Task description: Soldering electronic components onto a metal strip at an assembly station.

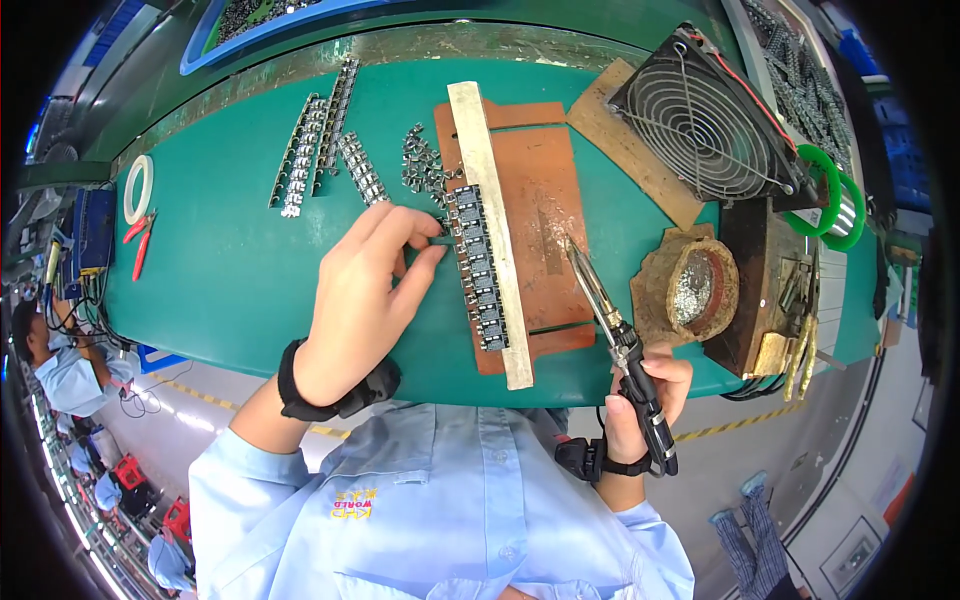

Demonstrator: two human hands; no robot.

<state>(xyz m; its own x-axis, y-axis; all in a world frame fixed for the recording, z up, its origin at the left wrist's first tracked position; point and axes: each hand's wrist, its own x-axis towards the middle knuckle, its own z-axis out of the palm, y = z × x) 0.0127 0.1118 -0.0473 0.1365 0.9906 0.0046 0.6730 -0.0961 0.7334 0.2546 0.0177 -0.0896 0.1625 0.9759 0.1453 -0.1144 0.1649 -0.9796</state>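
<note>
My left hand (372, 280) is closed in a pinch at the left side of a row of small black components (480, 270). A small dark greenish piece shows between its fingertips, too little of it to name. The row stands along a pale straight bar (502, 225), which lies across a reddish-brown board (555, 185). In my right hand (655, 385) is a soldering iron (625, 345), gripped by its black handle. Its tip points up and left over the board, near whitish specks. Beyond my left fingertips lies a heap of small metal clips (420, 165).
Strips of metal parts (298, 160) lie far left, with red-handled cutters (142, 245) and a white ring (138, 190) at the table's left end. To the right stand a fan (700, 125), a round crusted pot (703, 288) and a green wire spool (828, 200).
</note>
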